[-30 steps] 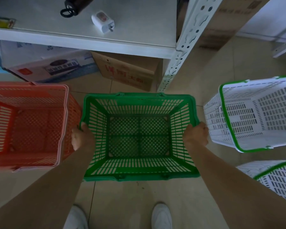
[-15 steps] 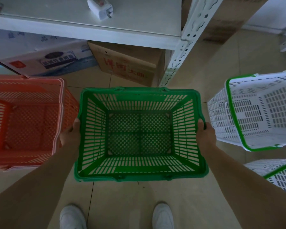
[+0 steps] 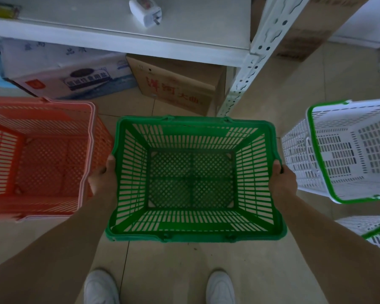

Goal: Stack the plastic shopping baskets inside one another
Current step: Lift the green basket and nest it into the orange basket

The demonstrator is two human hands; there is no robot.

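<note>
Now both hands, left (image 3: 102,181) and right (image 3: 282,179), clamped on green basket (image 3: 193,234) side rims; red basket (image 3: 87,163) just beside, white basket (image 3: 294,154) near.

The middle basket (image 3: 195,176) is green, with slotted walls and a lattice bottom. The left basket (image 3: 40,159) is orange-red with a pale pink rim. The right basket (image 3: 347,150) is white, green-rimmed. The box (image 3: 176,84) is brown with red characters. The shoes (image 3: 101,286) are white.

Beige tiled floor (image 3: 294,88), white metal shelf (image 3: 119,29) — cardboard boxes (image 3: 176,84) beneath
</note>
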